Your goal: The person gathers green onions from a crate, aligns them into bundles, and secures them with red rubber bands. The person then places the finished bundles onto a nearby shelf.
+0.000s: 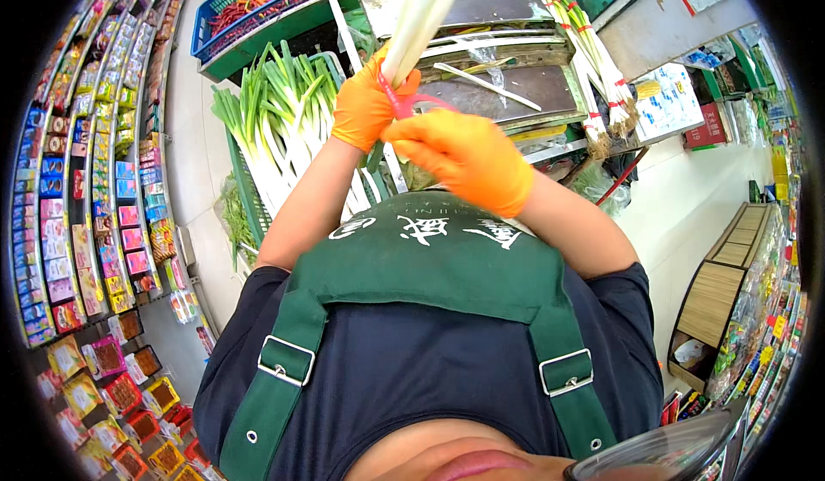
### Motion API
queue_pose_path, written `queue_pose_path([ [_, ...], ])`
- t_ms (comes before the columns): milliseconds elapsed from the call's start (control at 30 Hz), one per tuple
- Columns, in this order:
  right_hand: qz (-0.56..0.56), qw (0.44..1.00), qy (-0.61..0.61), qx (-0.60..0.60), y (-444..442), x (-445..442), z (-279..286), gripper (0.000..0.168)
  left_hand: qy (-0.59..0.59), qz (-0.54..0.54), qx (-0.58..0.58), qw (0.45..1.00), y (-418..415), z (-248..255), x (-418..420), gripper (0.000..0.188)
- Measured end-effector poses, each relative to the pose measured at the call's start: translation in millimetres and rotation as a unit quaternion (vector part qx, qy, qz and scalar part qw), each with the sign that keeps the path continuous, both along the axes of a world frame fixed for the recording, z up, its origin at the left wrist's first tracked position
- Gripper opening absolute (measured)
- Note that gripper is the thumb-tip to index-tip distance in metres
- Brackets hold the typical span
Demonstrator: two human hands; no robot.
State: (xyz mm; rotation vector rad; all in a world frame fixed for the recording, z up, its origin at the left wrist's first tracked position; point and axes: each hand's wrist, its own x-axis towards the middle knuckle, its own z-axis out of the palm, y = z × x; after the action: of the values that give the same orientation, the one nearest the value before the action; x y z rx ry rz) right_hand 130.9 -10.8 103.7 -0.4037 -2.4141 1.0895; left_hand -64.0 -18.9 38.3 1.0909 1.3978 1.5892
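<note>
Thick white stalks of large scallions [428,20] rise upright at the top centre, clasped by my left hand [362,108] in an orange glove. A red strip of tape [394,98] lies against the stalks beside that hand's fingers. My right hand [474,159], gloved in orange too and slightly blurred, pinches the red strip just below, and part of the strip loops above its knuckles. The lower part of the held stalks is hidden behind my hands. Close to my left forearm, many loose scallions [283,114] fill a green crate [248,181].
Red-tied scallion bundles [586,43] lie along the right side of a dark worktop [528,88], which bears a loose stalk [509,94]. A blue basket [203,33] of red chillies [258,4] stands back left. Packed shelves [97,178] line the left; a wooden cabinet [709,300] stands right.
</note>
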Motion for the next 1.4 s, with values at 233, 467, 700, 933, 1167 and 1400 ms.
queue_pose_path([
  [233,-0.058,0.991,0.029,-0.114,60,16,1,0.025,-0.062,-0.165,-0.045,0.983,-32,31,18,0.056],
  [467,-0.07,0.944,0.044,0.319,73,9,6,0.027,0.225,-0.017,0.048,0.973,-26,51,29,0.065],
  [700,-0.076,0.956,0.031,0.28,119,20,1,0.013,0.2,-0.069,-0.069,0.975,-30,56,21,0.036],
  [933,-0.07,0.971,0.058,0.222,164,22,-85,0.015,0.131,-0.074,-0.115,0.982,-15,29,25,0.032],
  [1167,-0.396,0.907,-0.123,0.066,226,93,-44,0.022,0.191,-0.029,-0.199,0.961,-43,51,23,0.033],
  [1400,-0.097,0.935,0.136,-0.314,109,29,-48,0.031,0.459,0.024,-0.128,0.879,-36,39,42,0.054],
])
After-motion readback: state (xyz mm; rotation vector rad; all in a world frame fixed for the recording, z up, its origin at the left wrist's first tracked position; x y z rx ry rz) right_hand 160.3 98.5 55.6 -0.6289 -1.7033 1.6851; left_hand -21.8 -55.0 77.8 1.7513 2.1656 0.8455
